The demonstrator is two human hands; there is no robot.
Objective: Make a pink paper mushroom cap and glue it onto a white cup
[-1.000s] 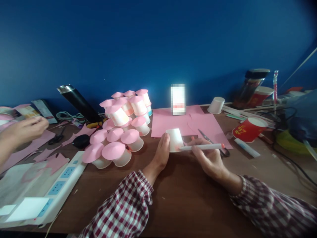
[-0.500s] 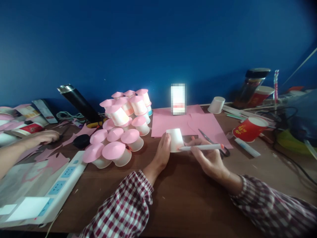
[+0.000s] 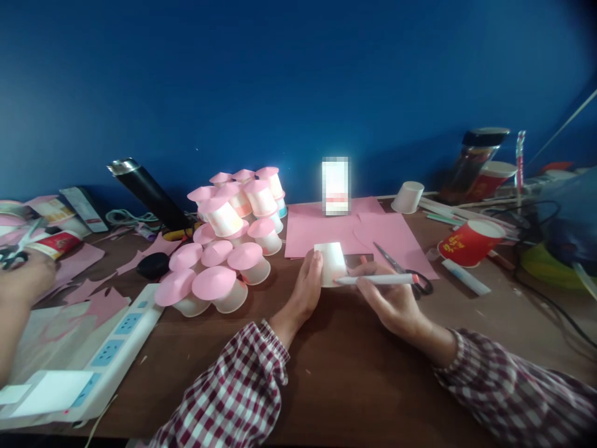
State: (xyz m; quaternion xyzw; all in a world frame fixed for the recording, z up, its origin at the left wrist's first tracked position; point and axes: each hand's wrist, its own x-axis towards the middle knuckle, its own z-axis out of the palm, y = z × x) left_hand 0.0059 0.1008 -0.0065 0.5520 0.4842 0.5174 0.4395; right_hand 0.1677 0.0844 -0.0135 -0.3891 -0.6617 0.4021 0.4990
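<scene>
A white paper cup (image 3: 332,258) is upside down in my left hand (image 3: 308,286), its wide rim low and its narrow base up. My left fingers are closed on its left side. In my right hand (image 3: 389,298) is a white marker (image 3: 382,280) with an orange-red end, held nearly level. Its tip meets the cup near the rim, where a faint orange mark shows. Several cups with pink paper cone tops (image 3: 214,283) stand stacked to the left of my hands. Scissors (image 3: 396,264) lie just beyond my right hand on pink paper (image 3: 321,230).
At left, another person's hand (image 3: 28,274) holds scissors (image 3: 18,249) above pink scraps. A white power strip (image 3: 116,348) lies front left. A black flask (image 3: 149,193) leans behind it. To the right are a red paper cup (image 3: 473,242), a glue tube (image 3: 466,277) and a white cup (image 3: 408,197).
The marker tip has shifted slightly left along the cup; my hands otherwise stay in place. The other person's hand has moved left and lifted scissors off the scraps.
</scene>
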